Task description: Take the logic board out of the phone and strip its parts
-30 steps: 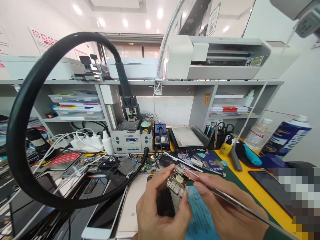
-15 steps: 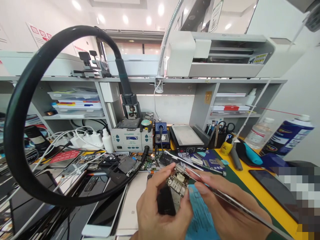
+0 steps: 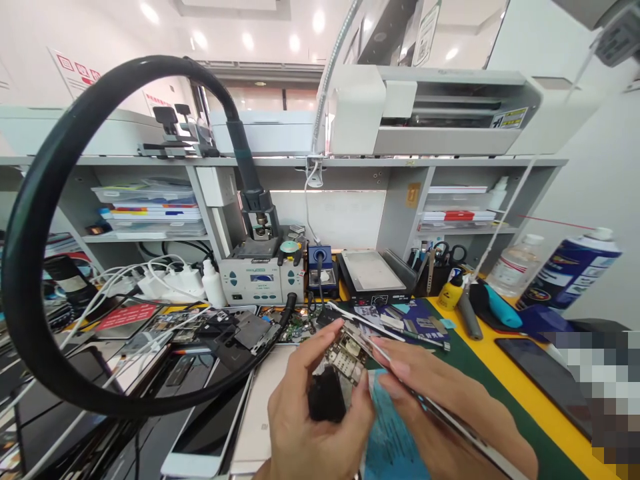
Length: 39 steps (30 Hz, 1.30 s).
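Note:
My left hand (image 3: pixel 320 413) is wrapped round an opened phone (image 3: pixel 327 397), keeping it tilted above the bench. Bare metal shields and connectors show on the phone's circuit board (image 3: pixel 349 353); a black section lies below it. Closed in a pinch, my right hand (image 3: pixel 460 407) grips slim metal tweezers (image 3: pixel 450 420). Their tip points at the board's upper right edge; whether it touches cannot be made out. Under the hands lies a blue cloth or pad (image 3: pixel 393 433) with dark streaks.
A thick black hose (image 3: pixel 30 267) loops over the left side from the rework station (image 3: pixel 263 283). Stacked phones (image 3: pixel 195 413) lie left. A heating plate (image 3: pixel 373 273) stands behind the hands. A yellow bottle (image 3: pixel 450 293), a spray can (image 3: pixel 570 273) and a dark phone (image 3: pixel 540 373) are right.
Both hands, with the phone and tweezers, have shifted slightly left. The whole view has also moved a little. Both grips stay the same.

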Each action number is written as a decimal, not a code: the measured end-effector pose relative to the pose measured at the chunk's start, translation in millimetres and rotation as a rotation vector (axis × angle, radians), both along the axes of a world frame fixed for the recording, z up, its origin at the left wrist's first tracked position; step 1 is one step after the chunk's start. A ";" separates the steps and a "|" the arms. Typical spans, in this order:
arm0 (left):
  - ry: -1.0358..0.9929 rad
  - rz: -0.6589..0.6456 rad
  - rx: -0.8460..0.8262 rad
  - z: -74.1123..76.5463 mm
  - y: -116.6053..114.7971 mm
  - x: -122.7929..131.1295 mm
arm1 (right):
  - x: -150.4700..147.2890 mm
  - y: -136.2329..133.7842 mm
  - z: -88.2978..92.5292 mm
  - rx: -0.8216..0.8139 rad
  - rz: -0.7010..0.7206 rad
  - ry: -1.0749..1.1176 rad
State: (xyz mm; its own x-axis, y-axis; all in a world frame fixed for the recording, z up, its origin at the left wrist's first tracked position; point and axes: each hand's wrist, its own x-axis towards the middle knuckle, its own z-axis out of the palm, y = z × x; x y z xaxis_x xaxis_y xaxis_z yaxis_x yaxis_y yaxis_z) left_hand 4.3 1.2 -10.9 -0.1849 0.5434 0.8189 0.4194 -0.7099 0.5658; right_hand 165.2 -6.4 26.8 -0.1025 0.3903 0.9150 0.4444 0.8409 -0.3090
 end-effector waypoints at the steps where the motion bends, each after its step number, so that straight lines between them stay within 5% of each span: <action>1: 0.019 0.014 -0.005 0.8 1.2 -1.4 | -0.7 0.5 -2.0 -0.036 -0.005 0.071; 9: 0.110 0.069 0.040 16.5 7.2 -7.3 | 5.9 12.9 1.4 -0.257 0.074 0.281; 15: 0.226 0.086 0.149 20.1 9.1 -8.5 | 20.5 23.6 5.8 -0.362 0.002 0.117; 24: 0.295 0.092 0.171 14.5 8.6 -10.4 | 13.3 16.8 -3.3 -0.549 0.074 -0.066; 39: 0.266 -0.033 0.176 4.2 5.4 -11.3 | 0.4 11.4 -7.3 -0.032 -0.095 -0.108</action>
